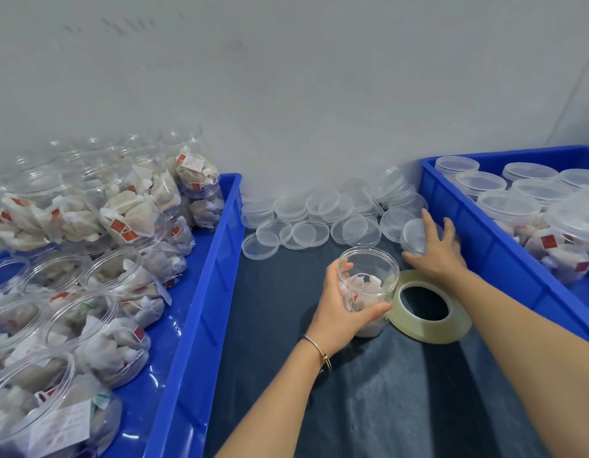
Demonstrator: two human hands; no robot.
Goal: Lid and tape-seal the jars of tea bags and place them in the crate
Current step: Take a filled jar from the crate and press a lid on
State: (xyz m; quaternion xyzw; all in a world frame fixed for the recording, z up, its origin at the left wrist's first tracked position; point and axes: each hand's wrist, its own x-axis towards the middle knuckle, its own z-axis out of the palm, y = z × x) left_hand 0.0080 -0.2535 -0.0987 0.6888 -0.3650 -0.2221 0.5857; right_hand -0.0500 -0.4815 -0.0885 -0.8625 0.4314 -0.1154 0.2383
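My left hand (342, 312) grips an open clear jar (366, 279) of tea bags, standing upright on the dark table mat. My right hand (435, 249) reaches past it and holds a clear round lid (413, 236) at the near right edge of the lid pile. A large roll of clear tape (425, 309) lies flat just right of the jar, under my right wrist. The blue crate (478, 233) on the right holds several lidded jars (508, 209).
A blue crate (200, 292) on the left is full of unlidded jars of tea bags (114, 292), some lying on their sides. Loose clear lids (309, 216) are heaped against the grey wall between the crates. Dark mat (402, 391) fills the middle.
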